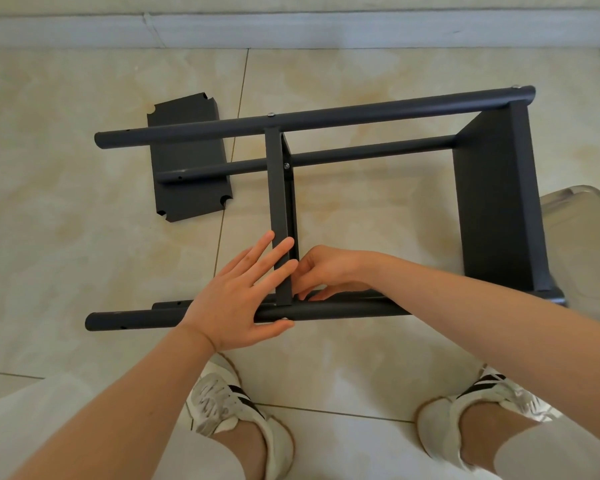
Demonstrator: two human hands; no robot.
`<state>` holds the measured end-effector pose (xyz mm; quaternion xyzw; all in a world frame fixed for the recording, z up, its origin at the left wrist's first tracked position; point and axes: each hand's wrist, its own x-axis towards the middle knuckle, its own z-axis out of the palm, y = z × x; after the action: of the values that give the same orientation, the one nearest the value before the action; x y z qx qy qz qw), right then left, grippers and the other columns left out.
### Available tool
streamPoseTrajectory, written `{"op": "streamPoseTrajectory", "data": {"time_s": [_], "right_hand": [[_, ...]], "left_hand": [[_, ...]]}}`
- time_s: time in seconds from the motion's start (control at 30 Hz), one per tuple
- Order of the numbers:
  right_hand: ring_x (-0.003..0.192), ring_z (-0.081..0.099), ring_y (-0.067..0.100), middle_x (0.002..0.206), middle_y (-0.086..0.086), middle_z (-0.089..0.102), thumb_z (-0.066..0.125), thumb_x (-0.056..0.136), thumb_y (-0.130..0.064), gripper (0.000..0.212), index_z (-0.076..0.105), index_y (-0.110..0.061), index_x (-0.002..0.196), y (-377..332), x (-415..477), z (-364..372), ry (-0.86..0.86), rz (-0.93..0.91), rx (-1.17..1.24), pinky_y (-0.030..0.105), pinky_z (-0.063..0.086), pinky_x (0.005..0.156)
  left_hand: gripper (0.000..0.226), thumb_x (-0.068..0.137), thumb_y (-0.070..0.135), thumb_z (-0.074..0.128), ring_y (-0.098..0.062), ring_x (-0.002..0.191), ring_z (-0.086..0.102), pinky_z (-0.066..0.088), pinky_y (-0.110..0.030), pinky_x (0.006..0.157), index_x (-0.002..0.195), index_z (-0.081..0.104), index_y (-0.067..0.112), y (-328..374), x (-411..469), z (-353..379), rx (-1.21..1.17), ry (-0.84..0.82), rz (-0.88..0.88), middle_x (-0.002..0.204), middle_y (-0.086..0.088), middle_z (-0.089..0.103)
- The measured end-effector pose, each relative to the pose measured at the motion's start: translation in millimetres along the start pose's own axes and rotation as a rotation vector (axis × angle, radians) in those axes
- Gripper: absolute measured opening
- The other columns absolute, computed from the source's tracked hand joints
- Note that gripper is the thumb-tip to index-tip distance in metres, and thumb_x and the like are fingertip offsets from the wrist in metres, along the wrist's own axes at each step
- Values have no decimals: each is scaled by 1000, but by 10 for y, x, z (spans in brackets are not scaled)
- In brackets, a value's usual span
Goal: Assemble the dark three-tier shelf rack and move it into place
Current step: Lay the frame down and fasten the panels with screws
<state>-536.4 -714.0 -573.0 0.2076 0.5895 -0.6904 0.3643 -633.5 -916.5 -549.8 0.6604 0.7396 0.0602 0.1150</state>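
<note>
Head view: dark rack (361, 114) lies sideways on tiled floor (66, 209), loose shelf panel (187, 192) flat under its far poles. Left hand (236, 299) presses spread, straight fingers on the middle shelf (278, 188); right hand (326, 271) curls fingers at its near corner, grip unclear.

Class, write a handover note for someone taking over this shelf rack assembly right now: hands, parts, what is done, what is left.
Left hand: open, flat fingers steadying the middle shelf and the front pole.
Right hand: fingers curled at the shelf-pole joint; what they hold is hidden.
Rack lies on its side on the floor; end shelf and middle shelf are mounted.
Left: finish this joint, fit the loose third shelf lying under the free pole ends, stand the rack up, move it.
</note>
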Motion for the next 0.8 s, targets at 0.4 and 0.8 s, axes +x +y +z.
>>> {"op": "streamPoseTrajectory", "data": {"time_s": [0.4,0.8], "right_hand": [[100,71,18,102,7,75,69,89,-22,9,75,-16,86,12,92,30,-6,75,-23,32,56,90],[112,67,28,117,14,71,63,96,-15,25,69,-1,116,47,43,-18,-102,87,114,46,47,106]], "left_hand": [[83,92,73,41,-25,157,2,18,-48,119,157,25,24,7,1,-1,9,11,-1,170,0,10],[81,93,74,37,-24,157,2,17,-47,119,157,27,25,-7,-2,26,18,18,-1,170,1,10]]}}
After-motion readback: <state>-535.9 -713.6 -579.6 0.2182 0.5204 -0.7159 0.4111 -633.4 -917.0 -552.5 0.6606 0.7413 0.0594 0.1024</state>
